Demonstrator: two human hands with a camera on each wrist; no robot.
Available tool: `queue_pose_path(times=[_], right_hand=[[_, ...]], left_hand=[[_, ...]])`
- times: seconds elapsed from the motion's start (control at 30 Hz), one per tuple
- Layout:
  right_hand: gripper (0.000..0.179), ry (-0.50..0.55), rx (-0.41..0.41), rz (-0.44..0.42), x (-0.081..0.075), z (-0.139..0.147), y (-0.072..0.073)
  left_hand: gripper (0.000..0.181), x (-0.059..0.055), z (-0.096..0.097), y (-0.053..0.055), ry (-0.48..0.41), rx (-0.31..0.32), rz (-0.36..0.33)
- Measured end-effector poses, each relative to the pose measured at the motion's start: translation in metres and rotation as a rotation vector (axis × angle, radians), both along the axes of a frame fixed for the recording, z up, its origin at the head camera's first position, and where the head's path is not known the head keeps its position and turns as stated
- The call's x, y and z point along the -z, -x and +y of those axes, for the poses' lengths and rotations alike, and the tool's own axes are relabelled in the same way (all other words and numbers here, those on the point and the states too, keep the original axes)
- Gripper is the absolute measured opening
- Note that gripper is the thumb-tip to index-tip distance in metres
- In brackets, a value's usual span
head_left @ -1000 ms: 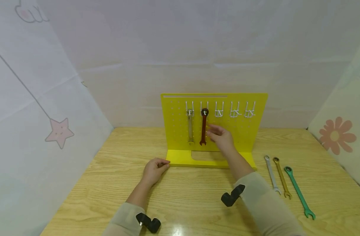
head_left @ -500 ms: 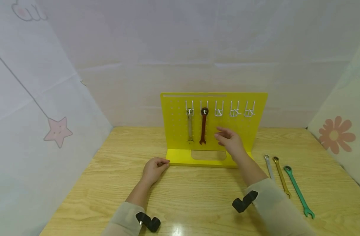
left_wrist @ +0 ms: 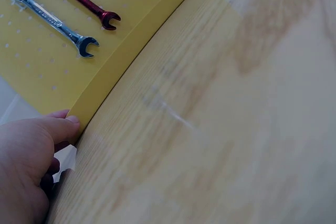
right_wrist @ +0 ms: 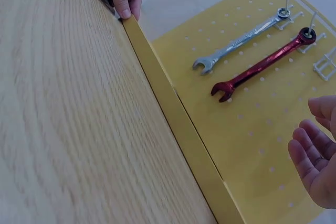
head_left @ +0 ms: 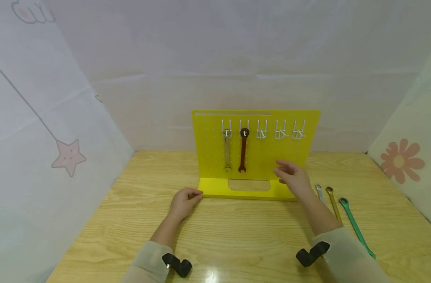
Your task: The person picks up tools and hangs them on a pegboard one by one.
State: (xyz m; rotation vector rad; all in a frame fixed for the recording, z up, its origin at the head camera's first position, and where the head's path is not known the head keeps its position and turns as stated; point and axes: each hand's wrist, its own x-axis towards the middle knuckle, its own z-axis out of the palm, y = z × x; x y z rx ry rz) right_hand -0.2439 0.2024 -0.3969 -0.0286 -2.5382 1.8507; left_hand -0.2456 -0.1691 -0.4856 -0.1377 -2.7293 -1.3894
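Note:
A yellow pegboard stand (head_left: 215,157) stands on the table. From its hooks hang a silver wrench (head_left: 227,153) and, to the right, a red wrench (head_left: 243,153). My left hand (head_left: 182,203) pinches the front left corner of the stand's base, thumb on the edge in the left wrist view. My right hand (head_left: 296,181) hovers before the board's right part, fingers loosely bent, holding nothing. Right of it on the table lie a second silver wrench (head_left: 319,192), a gold wrench (head_left: 333,202) and a green wrench (head_left: 354,224); the right arm partly hides them.
Three white wire hooks, including the middle hook (head_left: 261,129), carry nothing on the board's right half. The wooden table (head_left: 236,236) spreads in front of the stand. A pale printed cloth (head_left: 236,47) rises behind and at both sides.
My right hand has moved from beside the red wrench to the right and slightly down, toward the loose wrenches. The left hand stays at the corner; both hanging wrenches stay put.

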Motion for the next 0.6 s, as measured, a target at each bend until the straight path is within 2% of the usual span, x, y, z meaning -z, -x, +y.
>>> queue_pose_path(times=[0.6], right_hand=[[0.063,-0.094,0.054,0.018,0.014,0.062,-0.037]], left_hand=[[0.013,0.0,0.0,0.0,0.004,-0.007,0.003]])
